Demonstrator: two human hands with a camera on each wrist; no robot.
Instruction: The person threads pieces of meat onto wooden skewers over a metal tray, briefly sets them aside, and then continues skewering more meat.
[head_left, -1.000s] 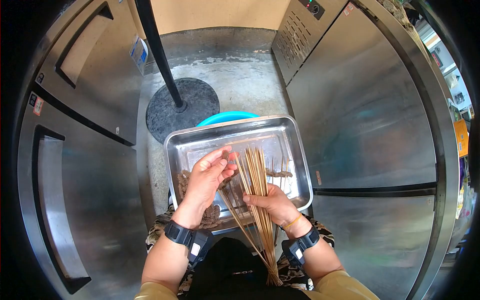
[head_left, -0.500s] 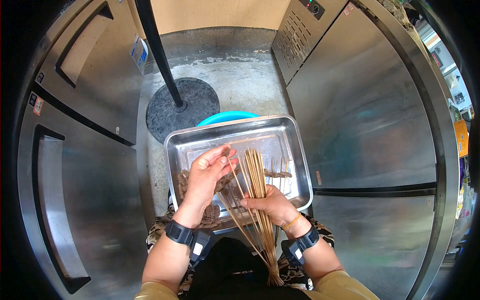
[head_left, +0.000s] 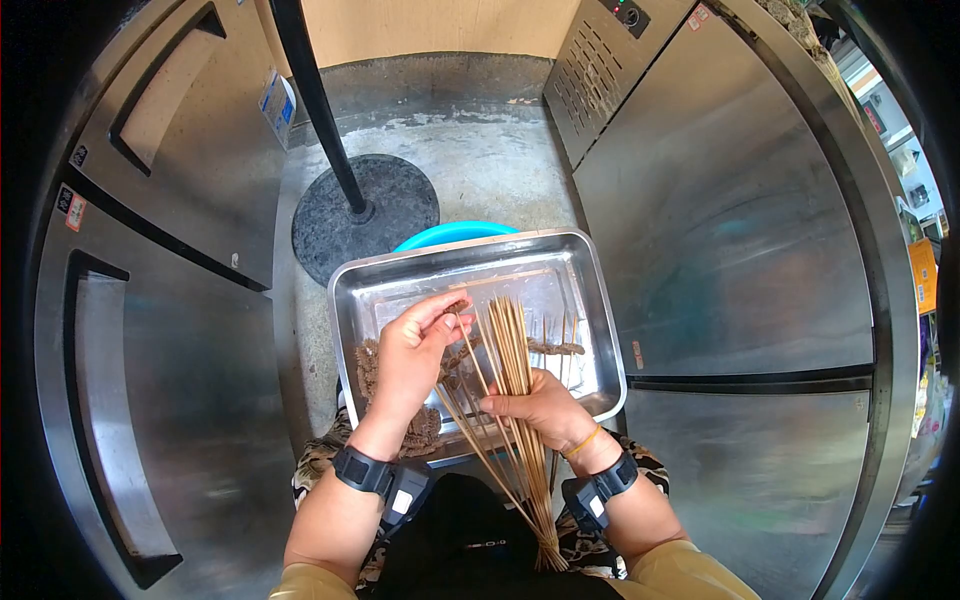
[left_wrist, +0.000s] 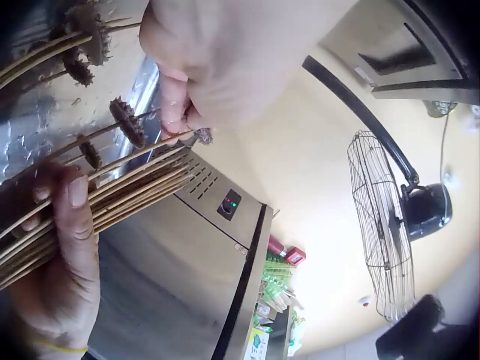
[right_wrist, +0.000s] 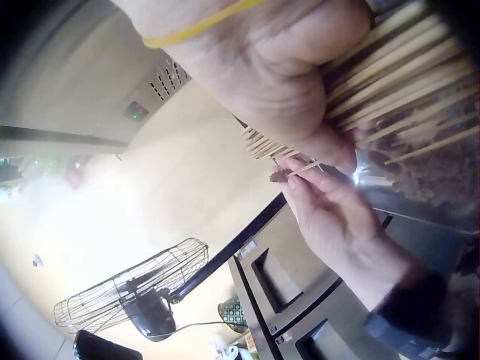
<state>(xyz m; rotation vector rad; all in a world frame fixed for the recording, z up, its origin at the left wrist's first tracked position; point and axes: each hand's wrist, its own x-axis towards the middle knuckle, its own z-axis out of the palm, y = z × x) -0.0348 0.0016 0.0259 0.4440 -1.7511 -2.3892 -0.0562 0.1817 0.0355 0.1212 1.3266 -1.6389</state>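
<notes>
My right hand [head_left: 550, 408] grips a thick bundle of bamboo skewers [head_left: 514, 350], pointed ends up, over a metal tray [head_left: 345, 275]. Between thumb and fingers, my left hand [head_left: 405, 355] pinches a small, spiky brown sea cucumber [right_wrist: 280, 176] at the tip of one skewer [head_left: 470, 347] that leans left from the bundle. Several skewers with a sea cucumber [left_wrist: 127, 122] on them stick out beside the bundle. More sea cucumbers [head_left: 422, 434] lie heaped at the tray's left side, partly hidden by my left forearm.
The tray sits over my lap, with a blue basin [head_left: 455, 234] showing behind its far rim. A black round stand base [head_left: 390, 215] with a pole [head_left: 318, 100] is on the floor beyond. Steel refrigerators [head_left: 720, 220] flank both sides.
The left fingers have turned and closed over the sea cucumber at the skewer's tip, where it showed more openly half a second ago. My right hand keeps its grip with little movement.
</notes>
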